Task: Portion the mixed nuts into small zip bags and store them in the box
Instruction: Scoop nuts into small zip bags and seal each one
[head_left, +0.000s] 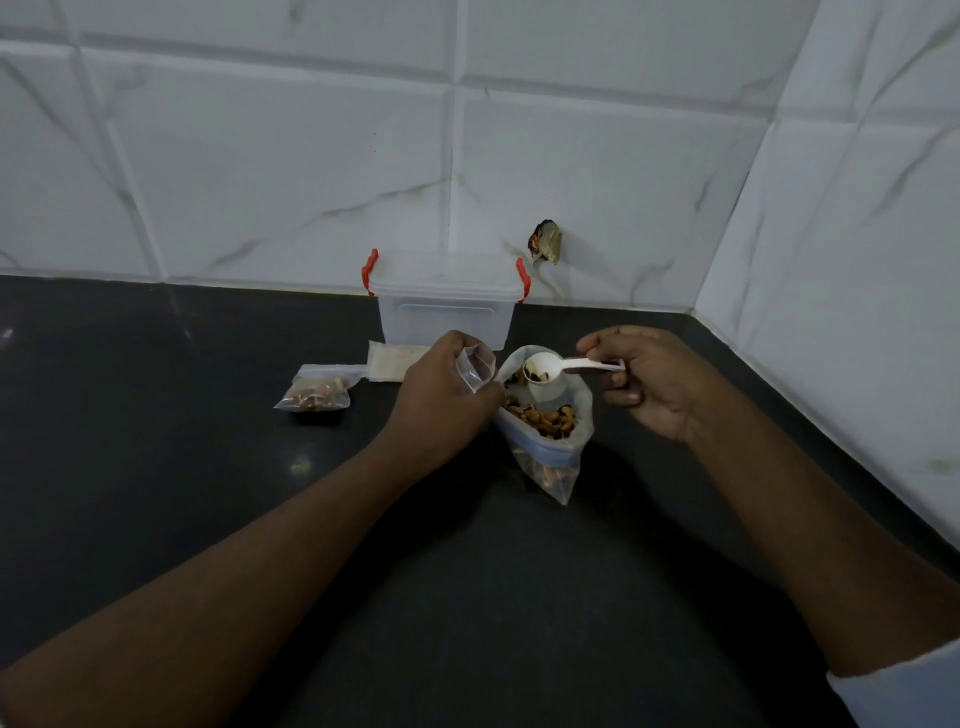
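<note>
Large bag of nuts (545, 423) is standing open on the desk (519, 597). Right hand (644, 379), fingers curled round a loaded spoon (543, 366), is holding it above. Left hand (441, 387) is pinching a small zip bag (475, 366) open alongside, ready for filling. Beyond, a filled bag (314, 395) is lying near the lidded box (447, 301).

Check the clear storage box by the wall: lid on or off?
On. The lid covers the storage box, with red clips at both ends; whether they are latched, cannot tell.
</note>
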